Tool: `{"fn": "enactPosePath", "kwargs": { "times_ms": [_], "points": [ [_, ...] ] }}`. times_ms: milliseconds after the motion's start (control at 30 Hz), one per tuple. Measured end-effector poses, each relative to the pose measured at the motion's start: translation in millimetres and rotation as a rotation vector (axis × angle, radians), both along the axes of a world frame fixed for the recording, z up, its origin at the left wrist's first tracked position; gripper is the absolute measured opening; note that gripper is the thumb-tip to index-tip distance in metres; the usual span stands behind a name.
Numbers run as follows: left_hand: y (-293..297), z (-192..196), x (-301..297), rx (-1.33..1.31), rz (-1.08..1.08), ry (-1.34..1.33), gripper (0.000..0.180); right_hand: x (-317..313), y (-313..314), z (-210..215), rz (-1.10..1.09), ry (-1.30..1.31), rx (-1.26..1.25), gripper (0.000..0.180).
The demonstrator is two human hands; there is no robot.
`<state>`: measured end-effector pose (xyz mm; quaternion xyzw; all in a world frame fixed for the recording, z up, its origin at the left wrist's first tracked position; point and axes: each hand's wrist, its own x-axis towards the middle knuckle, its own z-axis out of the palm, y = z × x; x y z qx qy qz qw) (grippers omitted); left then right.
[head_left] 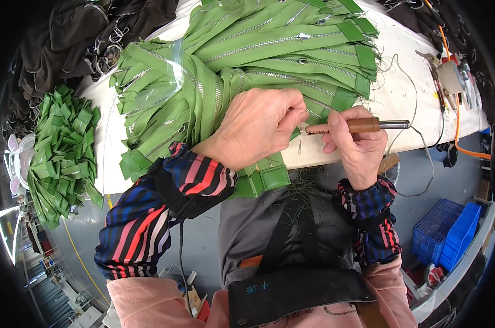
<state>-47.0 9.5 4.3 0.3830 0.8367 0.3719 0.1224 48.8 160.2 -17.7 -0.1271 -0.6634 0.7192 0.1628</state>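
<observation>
My left hand (pixel 261 123) is closed in a pinch at the table's front edge. A small green end of a zipper strip (pixel 295 133) pokes out beneath its fingers, with loose threads hanging down. Close beside it, my right hand (pixel 359 145) grips a pen-like thread burner (pixel 365 125) with a brown handle, a metal tail and a thin cord. The burner's coiled tip points left, at the pinched fingers. Under and beyond both hands lies a big bundle of green zipper strips (pixel 231 49), some wrapped in a clear plastic band (pixel 176 68). A few green ends (pixel 272 177) hang over the edge.
Another pile of green strips (pixel 67 147) hangs at the left. Black bags (pixel 67 44) with metal hardware lie at the far left. A device with an orange cable (pixel 450 76) stands on the white table (pixel 318 153) at the right. Blue crates (pixel 444 229) sit on the floor.
</observation>
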Motion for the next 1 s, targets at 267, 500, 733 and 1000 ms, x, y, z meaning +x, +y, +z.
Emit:
{"fn": "enactPosePath", "kwargs": {
  "times_ms": [267, 500, 733, 1000],
  "points": [
    [-20, 14, -1, 0.015, -0.087, 0.118, 0.031, 2, 7, -8, -0.159, 0.105, -0.059, 0.016],
    [-24, 19, 7, -0.415, -0.258, 0.587, 0.048, 14, 29, -17, -0.251, 0.261, -0.252, 0.014],
    [-16, 31, 10, -0.609, -0.317, 0.718, 0.049, 19, 51, 7, -0.323, 0.332, -0.302, 0.018],
    [-20, 23, 4, -0.735, -0.463, 1.168, 0.038, 22, 69, 32, -0.431, 0.433, -0.172, 0.019]
  ]
}}
